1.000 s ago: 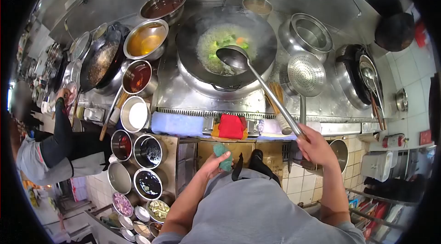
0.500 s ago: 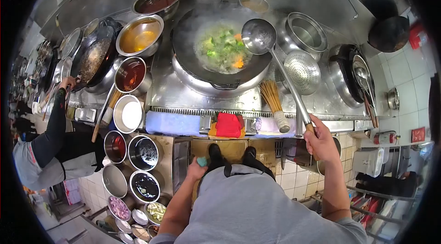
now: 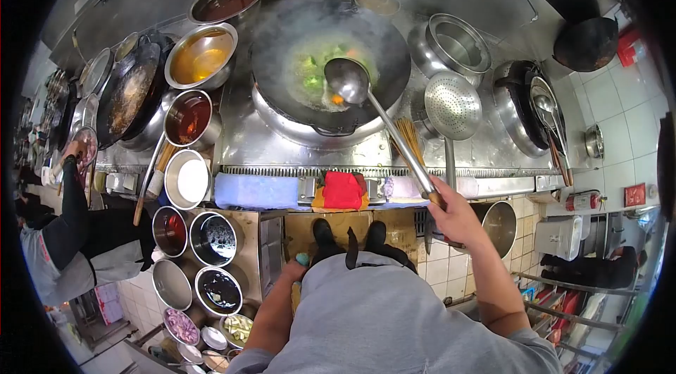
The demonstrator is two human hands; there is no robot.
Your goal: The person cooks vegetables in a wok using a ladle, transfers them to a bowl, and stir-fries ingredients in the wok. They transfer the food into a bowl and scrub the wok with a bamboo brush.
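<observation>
seemingly turning greens in the wok, upper centre of the frame, with the ladle gripped in the right hand; probably calling next for a low, steady sweep. clasping a mostly covered green pad in the left hand, lower centre. hard to judge ladle-to-greens contact through steam.

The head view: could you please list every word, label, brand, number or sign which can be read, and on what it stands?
No text can be read.
Red panel on the right wall: marking too small to read.
Fire extinguisher: any label is too small and blurred.
Ladle and wok: no readable marking.
</observation>
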